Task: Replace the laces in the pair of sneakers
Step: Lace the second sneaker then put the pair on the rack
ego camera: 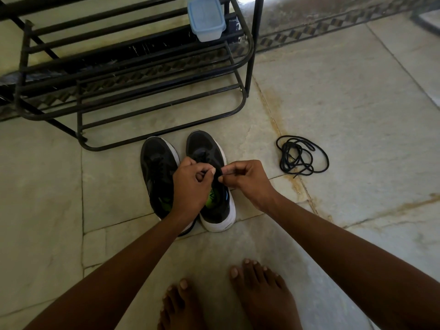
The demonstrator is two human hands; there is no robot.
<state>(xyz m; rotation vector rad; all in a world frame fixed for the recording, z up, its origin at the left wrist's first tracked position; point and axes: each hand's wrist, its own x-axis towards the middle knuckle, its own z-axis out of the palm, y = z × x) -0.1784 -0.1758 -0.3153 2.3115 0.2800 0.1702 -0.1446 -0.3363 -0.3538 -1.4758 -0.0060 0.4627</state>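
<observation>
Your left hand and right hand both pinch the lace over the right black white-soled sneaker, probably undoing it; loose black spare lace waits at 3 o'clock, within reach.

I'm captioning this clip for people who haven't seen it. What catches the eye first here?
Both hands, left hand and right hand, pinch a lace over the right sneaker of a black pair standing mid-floor. A loose coil of black lace lies to their right, and a blue plastic box sits on the black metal rack behind.
</observation>
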